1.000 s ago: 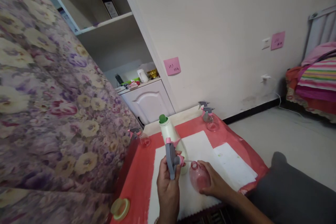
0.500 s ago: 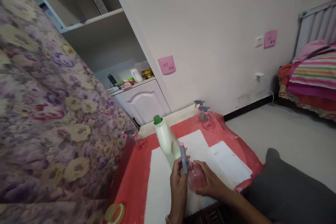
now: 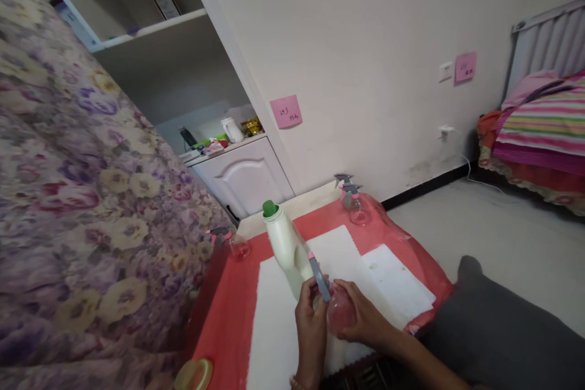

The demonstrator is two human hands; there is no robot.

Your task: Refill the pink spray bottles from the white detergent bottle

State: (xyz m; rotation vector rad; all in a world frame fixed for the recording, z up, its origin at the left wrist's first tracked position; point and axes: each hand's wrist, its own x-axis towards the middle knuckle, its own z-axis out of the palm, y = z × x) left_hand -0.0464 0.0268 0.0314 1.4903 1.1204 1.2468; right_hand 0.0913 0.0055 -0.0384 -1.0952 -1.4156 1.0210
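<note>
The spray head (image 3: 320, 278), apart from the clear bottle (image 3: 342, 311) a second ago, now sits at its neck, the left hand (image 3: 311, 323) clamping its fingers on the head, the right hand (image 3: 368, 322) gripping the bottle, near the white cloth's (image 3: 274, 326) front edge, room lying leftward.

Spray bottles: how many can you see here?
4: one spray bottle held by the left hand and right hand; a second bottle at the far left of the table; a third bottle at its far right; a fourth bottle behind that, partly hidden. More may be hidden.
</note>
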